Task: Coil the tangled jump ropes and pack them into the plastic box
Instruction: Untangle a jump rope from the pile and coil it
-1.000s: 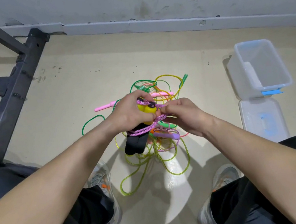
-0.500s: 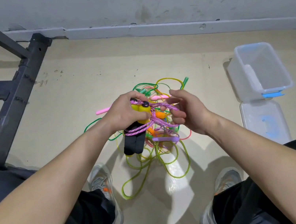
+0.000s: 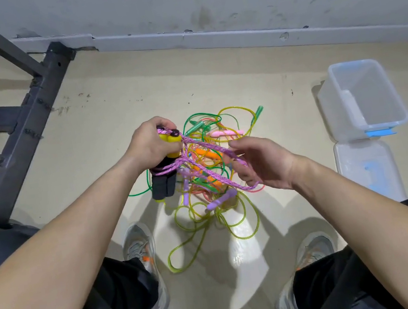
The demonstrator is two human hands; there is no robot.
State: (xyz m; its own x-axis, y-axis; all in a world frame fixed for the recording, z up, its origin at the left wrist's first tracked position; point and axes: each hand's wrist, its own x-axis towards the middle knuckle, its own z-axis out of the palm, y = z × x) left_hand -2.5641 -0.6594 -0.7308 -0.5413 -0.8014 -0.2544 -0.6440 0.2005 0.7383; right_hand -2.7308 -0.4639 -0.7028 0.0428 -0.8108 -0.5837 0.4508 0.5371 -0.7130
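the left hand [image 3: 151,146] is clenched round a pair of handles [image 3: 166,186], yellow at the top and black below, held upright above the floor [image 3: 136,98]. a pink rope [image 3: 167,170] is wound across these handles just under the fist, and another turn of it crosses their tops beside the thumb.

from there two strands of the pink rope run right to the right hand [image 3: 265,163]. its fingers [image 3: 240,175] are partly curled, palm turned left, and the loop passes round them, so this hand is grasping the pink rope; the thumb sticks out above the strand. the hands are apart, with the rope stretched between them.

under both hands a pile [image 3: 212,179] of tangled ropes lies on the floor: green, yellow, orange and pink cords with green, pink, orange and purple handles. yellow loops trail near, between two grey shoes [image 3: 140,251].

the box [image 3: 333,108] stands open on the floor to the far right, well apart from the pile. its lid [image 3: 369,172] lies flat just near of it.

a dark metal frame [image 3: 22,133] stands at far left, by the wall [image 3: 174,0].
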